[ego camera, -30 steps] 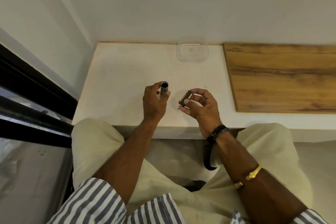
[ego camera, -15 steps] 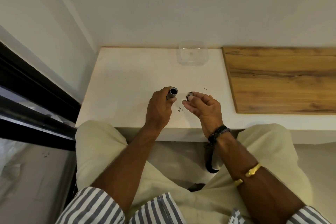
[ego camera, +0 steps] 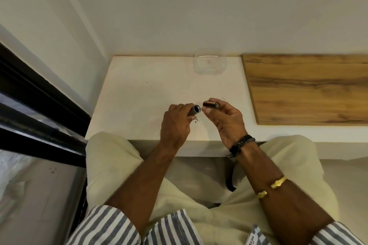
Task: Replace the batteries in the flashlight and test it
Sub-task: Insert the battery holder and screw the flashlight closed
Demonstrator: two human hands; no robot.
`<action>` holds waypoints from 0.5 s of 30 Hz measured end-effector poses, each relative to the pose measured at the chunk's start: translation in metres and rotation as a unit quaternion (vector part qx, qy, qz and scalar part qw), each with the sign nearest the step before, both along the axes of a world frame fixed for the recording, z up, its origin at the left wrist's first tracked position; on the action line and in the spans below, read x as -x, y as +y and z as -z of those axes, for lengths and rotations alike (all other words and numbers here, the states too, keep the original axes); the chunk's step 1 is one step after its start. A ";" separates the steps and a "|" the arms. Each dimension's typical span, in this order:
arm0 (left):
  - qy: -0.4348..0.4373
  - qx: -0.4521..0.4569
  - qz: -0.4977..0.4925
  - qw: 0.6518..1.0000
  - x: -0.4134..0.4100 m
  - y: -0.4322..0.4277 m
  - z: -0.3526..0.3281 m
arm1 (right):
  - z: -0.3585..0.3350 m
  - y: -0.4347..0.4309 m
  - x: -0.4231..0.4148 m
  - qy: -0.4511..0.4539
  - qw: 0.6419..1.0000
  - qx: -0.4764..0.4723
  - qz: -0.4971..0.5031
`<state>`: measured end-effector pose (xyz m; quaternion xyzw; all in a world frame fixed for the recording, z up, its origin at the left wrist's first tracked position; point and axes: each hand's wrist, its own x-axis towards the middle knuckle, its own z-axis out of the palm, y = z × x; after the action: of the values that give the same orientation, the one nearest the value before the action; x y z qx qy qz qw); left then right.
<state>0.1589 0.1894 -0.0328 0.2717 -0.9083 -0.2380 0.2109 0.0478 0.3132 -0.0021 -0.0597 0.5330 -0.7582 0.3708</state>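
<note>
My left hand (ego camera: 176, 123) grips a dark grey flashlight tube (ego camera: 194, 110) above the white counter, its open round end turned to the right. My right hand (ego camera: 225, 119) pinches a dark battery holder (ego camera: 211, 104) with a gold-coloured battery showing in it, lying level. The holder's left end sits a small gap away from the tube's open mouth, roughly in line with it. Most of the tube is hidden inside my left fist.
A clear plastic container (ego camera: 210, 63) stands at the back of the white counter (ego camera: 139, 95), by the wall. A wooden board (ego camera: 308, 89) covers the counter's right part. Small dark specks (ego camera: 197, 121) lie under the hands. A black window frame (ego camera: 39, 109) runs along the left.
My right hand has turned the battery holder level and brought it close to the tube's mouth. My left hand has tilted the tube from upright toward the right.
</note>
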 end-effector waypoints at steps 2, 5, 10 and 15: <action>-0.008 0.016 -0.001 1.000 -0.001 0.000 -0.001 | 0.001 0.000 0.001 -0.002 1.000 0.000 0.003; -0.017 0.033 -0.001 0.999 -0.001 0.001 -0.002 | 0.002 0.001 0.000 0.038 0.999 -0.016 -0.001; -0.010 0.041 0.015 0.999 0.001 0.005 -0.001 | 0.005 -0.003 -0.005 0.205 0.974 -0.099 0.019; -0.003 0.030 0.010 0.999 0.000 0.006 -0.004 | 0.005 -0.002 -0.008 0.276 0.949 -0.145 0.043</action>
<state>0.1584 0.1951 -0.0292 0.2569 -0.9185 -0.2118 0.2133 0.0556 0.3109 -0.0073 -0.1889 0.7207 -0.6421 0.1807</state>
